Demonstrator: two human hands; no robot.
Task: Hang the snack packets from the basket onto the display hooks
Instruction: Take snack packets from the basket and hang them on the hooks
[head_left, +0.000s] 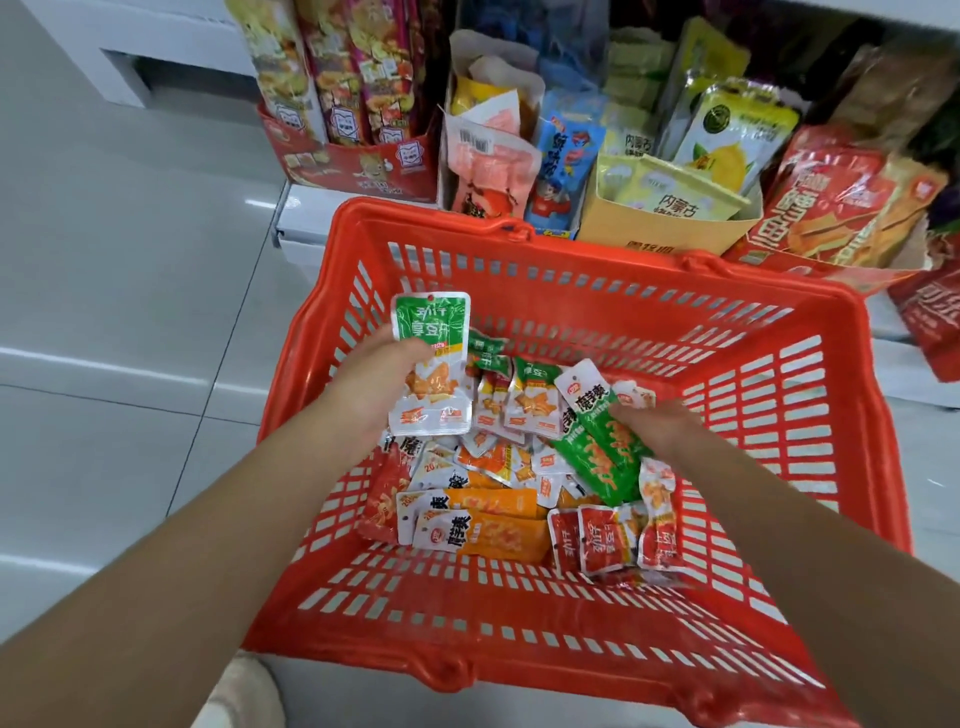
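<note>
A red plastic basket (779, 332) stands on the floor below me, its bottom covered with several small snack packets (498, 525) in green, orange and red. My left hand (363, 389) grips a green-and-white packet (431, 364) upright above the pile, hang hole at the top. My right hand (654, 426) holds a long green packet (602, 436) that slants over the heap. No display hooks are in view.
Behind the basket a low white shelf (296, 218) carries open cartons of snacks: a red display box (358, 166) at left, a yellow carton (665, 228) in the middle, red bags (852, 208) at right. Pale glossy floor tiles (130, 312) stretch to the left. A light shoe (244, 691) shows at the bottom.
</note>
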